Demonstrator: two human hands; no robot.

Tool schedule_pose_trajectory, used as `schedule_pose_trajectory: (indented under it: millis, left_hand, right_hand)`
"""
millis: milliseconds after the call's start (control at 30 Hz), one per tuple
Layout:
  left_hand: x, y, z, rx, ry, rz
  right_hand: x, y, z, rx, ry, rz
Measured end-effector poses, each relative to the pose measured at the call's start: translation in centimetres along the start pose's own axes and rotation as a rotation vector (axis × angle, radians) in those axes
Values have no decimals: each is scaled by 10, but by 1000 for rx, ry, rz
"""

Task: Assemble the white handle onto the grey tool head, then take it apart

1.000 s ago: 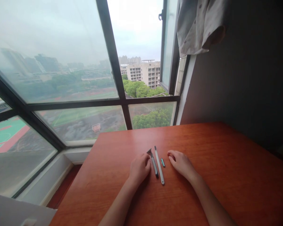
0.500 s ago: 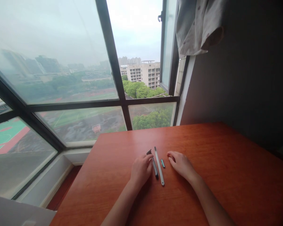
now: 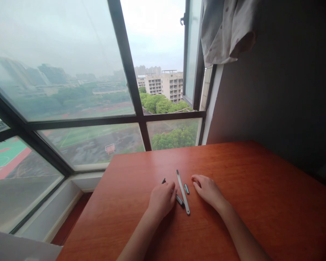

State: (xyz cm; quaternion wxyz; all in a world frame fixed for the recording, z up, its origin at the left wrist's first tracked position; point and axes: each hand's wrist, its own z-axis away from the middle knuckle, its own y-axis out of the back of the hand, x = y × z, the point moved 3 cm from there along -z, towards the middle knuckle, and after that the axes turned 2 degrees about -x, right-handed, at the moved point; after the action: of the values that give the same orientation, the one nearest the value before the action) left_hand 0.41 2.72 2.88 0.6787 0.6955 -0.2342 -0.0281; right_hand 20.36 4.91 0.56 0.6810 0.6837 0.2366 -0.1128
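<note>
My left hand [image 3: 162, 199] is closed around a slim black-and-silver razor [image 3: 180, 201], low over the table. Its dark upper end pokes out past my knuckles and its lower end shows beside my fingers; the middle is hidden. A pale toothbrush [image 3: 183, 195] with dark bristles at the far end lies just to the right. Beyond it is a small green-and-dark piece [image 3: 186, 189], too small to make out. My right hand [image 3: 207, 188] rests on the table right of that piece, fingers curled in, with nothing visible in them.
The reddish-brown wooden table [image 3: 233, 165] has its far edge against the window frame [image 3: 92, 123]. One window pane [image 3: 192, 50] stands open. A grey garment [image 3: 225, 32] hangs at the upper right before a dark wall [image 3: 282, 83].
My left hand has closed further over the razor and turned it, so its top now leans more to the left. The toothbrush, the green piece and my right hand have hardly moved.
</note>
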Motion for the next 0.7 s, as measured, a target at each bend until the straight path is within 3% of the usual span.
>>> schedule_pose_trajectory:
  millis: [500,700]
  left_hand:
    - [-7,3,2,26,88,57]
    - [-11,1,-1,131,106,297]
  right_hand:
    - [2,-1,0,-1,17,16]
    - [0,0,1,-20,2,16]
